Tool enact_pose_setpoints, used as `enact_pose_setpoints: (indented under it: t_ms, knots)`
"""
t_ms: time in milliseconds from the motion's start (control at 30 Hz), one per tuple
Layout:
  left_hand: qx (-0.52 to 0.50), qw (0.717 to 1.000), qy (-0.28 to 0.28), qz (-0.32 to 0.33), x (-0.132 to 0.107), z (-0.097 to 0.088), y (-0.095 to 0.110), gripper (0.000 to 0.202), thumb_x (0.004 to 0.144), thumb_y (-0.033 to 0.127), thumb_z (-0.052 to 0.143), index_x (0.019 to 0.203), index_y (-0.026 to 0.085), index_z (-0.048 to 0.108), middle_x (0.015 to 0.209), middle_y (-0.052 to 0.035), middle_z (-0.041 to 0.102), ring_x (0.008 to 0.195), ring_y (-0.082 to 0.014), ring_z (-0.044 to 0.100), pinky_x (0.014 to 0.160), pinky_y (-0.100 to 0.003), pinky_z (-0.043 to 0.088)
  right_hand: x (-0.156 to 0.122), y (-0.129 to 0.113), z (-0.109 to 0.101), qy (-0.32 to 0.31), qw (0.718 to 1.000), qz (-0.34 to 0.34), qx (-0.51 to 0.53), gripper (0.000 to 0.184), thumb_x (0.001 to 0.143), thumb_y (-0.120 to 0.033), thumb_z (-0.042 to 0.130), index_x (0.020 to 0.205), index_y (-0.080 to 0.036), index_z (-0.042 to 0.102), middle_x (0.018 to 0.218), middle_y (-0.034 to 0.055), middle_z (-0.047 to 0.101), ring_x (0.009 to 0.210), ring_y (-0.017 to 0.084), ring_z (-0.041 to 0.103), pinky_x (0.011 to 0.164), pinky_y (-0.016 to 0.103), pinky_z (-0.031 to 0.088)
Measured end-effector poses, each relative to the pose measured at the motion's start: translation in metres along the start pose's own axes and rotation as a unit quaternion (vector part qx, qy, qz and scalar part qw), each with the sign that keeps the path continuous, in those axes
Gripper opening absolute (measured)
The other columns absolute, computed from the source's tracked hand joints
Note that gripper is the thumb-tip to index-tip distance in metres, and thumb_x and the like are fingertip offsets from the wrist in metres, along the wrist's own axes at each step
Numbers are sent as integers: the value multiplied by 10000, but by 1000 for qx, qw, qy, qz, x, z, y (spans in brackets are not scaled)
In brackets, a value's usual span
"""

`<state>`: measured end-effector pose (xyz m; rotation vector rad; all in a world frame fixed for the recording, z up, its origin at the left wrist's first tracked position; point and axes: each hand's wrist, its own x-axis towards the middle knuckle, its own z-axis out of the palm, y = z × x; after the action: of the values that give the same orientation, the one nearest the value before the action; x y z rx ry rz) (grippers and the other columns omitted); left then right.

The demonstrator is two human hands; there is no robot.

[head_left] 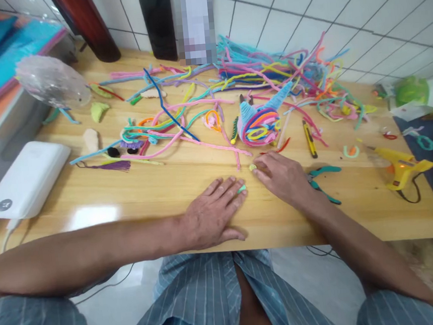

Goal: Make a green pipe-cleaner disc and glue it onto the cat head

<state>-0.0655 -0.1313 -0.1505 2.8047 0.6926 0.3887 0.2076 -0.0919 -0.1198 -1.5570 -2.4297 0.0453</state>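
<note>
My left hand lies flat on the wooden table, fingers stretched out. A small green fuzzy piece shows at its fingertips, partly covered by them. To the right, my right hand pinches a small pale yellow-green fuzzy piece between thumb and fingers, close to the tabletop. Just beyond the right hand stands a round, colourful pipe-cleaner figure with blue pointed horns. A red pipe-cleaner strip lies between that figure and the hand. Teal-handled pliers rest beside my right wrist, their jaws partly hidden behind it.
Loose pipe cleaners are heaped along the tiled wall. A yellow glue gun and a yellow utility knife lie to the right. At left are a white power bank, a purple tassel and a clear plastic bag.
</note>
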Motion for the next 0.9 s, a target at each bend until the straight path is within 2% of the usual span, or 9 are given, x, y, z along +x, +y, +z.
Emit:
enact_pose_setpoints:
  t_ms: [167,367,500,600,700,800,900]
  knots:
    - [-8,1000,-1,-15,2,4,-2,975,1010,798,536,1636,52,502,1726,-258,461,1629,-440,418,1347,-587,307,0,3,9,10,1000,-5,16,69,1014,-265,637,1048,-242,692,997,84,786,916,263,765,780,370,561]
    - [-20,999,4,-32,-1,0,1,964,954,754,684,1634,94,510,1770,-332,321,1645,-497,373,1329,-643,318,-4,3,13,33,997,14,64,98,997,-289,659,1078,-244,691,992,87,779,903,263,756,800,388,584]
    - [-25,999,-4,-42,-6,-3,3,966,947,724,719,1646,97,493,1755,-356,329,1638,-515,373,1316,-676,326,-2,4,12,35,995,31,83,75,958,-270,694,1029,-247,698,927,69,761,817,244,724,753,381,564]
    - [-31,999,-2,-38,-7,-4,2,937,957,700,725,1643,101,502,1750,-328,369,1639,-506,372,1324,-683,314,0,1,9,20,992,48,117,61,930,-246,705,989,-257,695,870,42,731,744,213,679,718,365,543]
    - [-35,999,-3,-40,-7,-3,2,926,965,704,713,1645,110,505,1750,-305,388,1648,-493,362,1335,-677,303,0,-8,0,1,978,62,197,89,913,-263,737,983,-269,682,820,8,689,697,190,639,684,349,531]
    - [-38,998,-5,-41,-7,-3,3,928,966,717,700,1654,127,500,1760,-311,363,1652,-499,353,1333,-686,298,-2,-22,-10,-35,965,47,255,91,924,-271,737,994,-286,681,838,1,687,731,190,642,701,350,540]
    - [-30,999,-7,-37,-7,-3,3,929,969,723,687,1662,138,487,1760,-326,347,1650,-511,350,1322,-694,308,-2,-31,-14,-72,961,25,265,70,924,-255,714,977,-291,687,856,11,684,770,204,651,723,365,545]
